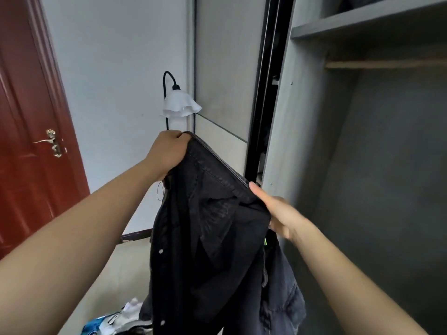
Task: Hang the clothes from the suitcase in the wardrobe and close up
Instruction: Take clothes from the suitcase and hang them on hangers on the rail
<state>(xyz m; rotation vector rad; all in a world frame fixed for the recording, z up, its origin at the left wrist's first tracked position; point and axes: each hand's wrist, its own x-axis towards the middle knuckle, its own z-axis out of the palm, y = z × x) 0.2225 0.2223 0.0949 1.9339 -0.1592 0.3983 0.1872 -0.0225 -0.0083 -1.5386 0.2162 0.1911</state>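
Note:
A black denim jacket (pixel 208 238) hangs in front of me, held up by both hands at its top edge. My left hand (pixel 168 153) is closed on the upper left corner of the garment. My right hand (pixel 278 211) pinches the lower right end of that same edge, thumb on top. The open wardrobe (pixel 362 165) stands to the right, its dark inside showing a wooden hanging rail (pixel 387 64) under a shelf (pixel 367 22). Whether a hanger is inside the jacket I cannot tell. More clothes (pixel 121 317) lie at the bottom left, partly hidden by the jacket.
The sliding wardrobe door (pixel 225 68) with a black frame sits left of the opening. A wall lamp (pixel 180 102) with a white shade hangs just above my left hand. A red door (pixel 29 131) with a brass handle stands at the far left.

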